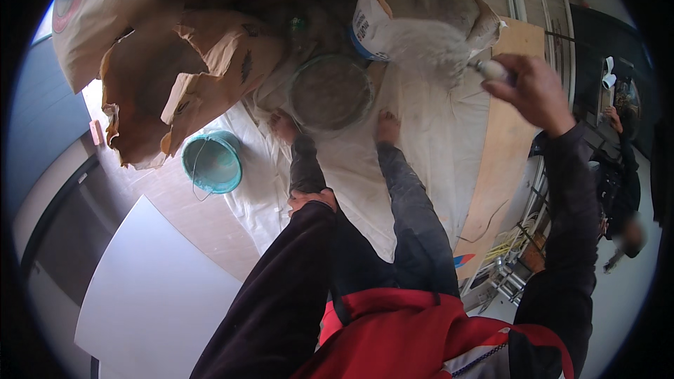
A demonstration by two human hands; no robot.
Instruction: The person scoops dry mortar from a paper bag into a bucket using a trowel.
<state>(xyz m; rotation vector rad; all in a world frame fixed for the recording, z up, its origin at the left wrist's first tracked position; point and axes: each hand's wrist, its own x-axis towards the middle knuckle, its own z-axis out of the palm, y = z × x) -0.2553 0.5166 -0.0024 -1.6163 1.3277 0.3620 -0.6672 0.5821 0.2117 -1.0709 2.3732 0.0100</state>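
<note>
My right hand [534,92] grips the pale handle [494,71] of a trowel or scoop. Grey powder [429,58], blurred with motion, hides the tool's blade. It is at the torn mouth of an open paper sack [368,29], which holds more grey powder. My left hand [311,200] rests on my left lower leg and holds no tool. Between my bare feet stands a round bucket [293,96] with a grey-brown, dusty surface inside.
Left of my feet is a teal bucket [231,155] with a wire handle. Torn brown paper sacks [226,71] stand beyond it. Pale sheeting [347,179] covers the floor, beside a plywood board [492,179]. A white panel [158,295] lies lower left. Another person [624,179] is at far right.
</note>
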